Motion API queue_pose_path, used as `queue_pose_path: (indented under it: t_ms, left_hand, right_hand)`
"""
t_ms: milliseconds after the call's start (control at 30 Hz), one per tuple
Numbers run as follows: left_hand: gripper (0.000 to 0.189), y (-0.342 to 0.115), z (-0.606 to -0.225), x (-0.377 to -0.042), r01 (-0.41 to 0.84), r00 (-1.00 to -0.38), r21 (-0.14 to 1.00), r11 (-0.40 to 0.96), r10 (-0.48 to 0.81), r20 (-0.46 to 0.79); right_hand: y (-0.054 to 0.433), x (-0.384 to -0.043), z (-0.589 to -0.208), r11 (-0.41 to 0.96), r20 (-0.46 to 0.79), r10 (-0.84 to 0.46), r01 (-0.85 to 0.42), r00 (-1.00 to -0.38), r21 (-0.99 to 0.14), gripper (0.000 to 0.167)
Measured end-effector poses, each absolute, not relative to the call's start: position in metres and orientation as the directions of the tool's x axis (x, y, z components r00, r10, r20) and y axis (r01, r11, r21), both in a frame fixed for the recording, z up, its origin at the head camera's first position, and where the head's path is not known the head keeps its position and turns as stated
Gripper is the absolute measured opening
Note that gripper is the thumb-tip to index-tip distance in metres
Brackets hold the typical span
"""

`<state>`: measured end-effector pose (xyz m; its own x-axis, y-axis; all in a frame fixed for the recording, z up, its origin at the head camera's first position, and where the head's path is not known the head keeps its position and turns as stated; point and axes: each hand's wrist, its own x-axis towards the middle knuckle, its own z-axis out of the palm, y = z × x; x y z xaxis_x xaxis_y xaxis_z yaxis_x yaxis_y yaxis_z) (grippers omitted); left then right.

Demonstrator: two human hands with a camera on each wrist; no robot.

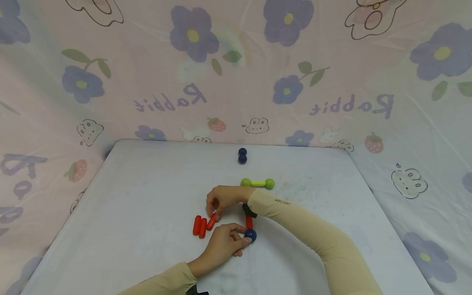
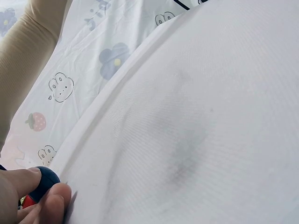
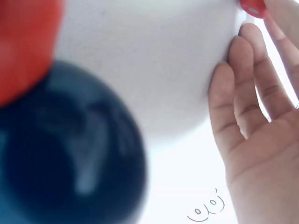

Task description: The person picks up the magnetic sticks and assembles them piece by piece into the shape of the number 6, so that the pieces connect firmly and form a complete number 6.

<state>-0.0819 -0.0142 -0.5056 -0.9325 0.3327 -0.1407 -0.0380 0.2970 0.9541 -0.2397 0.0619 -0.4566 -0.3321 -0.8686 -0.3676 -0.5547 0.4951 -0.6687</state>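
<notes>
My left hand (image 1: 222,245) pinches a dark blue ball (image 1: 250,234) between thumb and fingers, as the left wrist view also shows. A red rod (image 1: 249,222) runs from that ball toward the back and passes under the right wrist, which hides its far end. With thumb and fingertips, my right hand (image 1: 225,197) holds a second red rod (image 1: 211,221) at its upper end. In the right wrist view this red rod (image 3: 253,8) shows a small grey spot on its end. Two more red rods (image 1: 197,225) lie just left of it on the table.
Behind the right forearm lies a yellow-green rod (image 1: 258,183) with a green ball (image 1: 270,183) at each end. Farther back, two dark blue balls (image 1: 242,155) touch each other. The white table (image 1: 155,184) meets a patterned cloth (image 1: 236,82) at its back and sides.
</notes>
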Motion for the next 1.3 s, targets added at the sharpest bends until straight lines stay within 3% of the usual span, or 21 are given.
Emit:
queue_pose_path:
  t_ms: [400, 867, 1300]
  left_hand:
    - [0.037, -0.014, -0.503, -0.082, -0.038, -0.929, 0.953, 0.3, 0.341, -0.144]
    - [0.041, -0.015, -0.502, -0.082, -0.047, -0.925, 0.95, 0.308, 0.345, -0.158]
    - [0.043, -0.018, -0.501, -0.086, -0.106, -0.892, 0.957, 0.271, 0.4, -0.213]
  right_hand:
    - [0.065, -0.237, -0.448, 0.521, -0.357, -0.854, -0.611, -0.379, -0.596, 0.011]
    - [0.089, -0.238, -0.435, 0.513, -0.275, -0.85, -0.586, -0.449, -0.627, 0.013]
    - [0.143, -0.234, -0.42, 0.519, -0.119, -0.791, -0.557, -0.6, -0.649, 0.024]
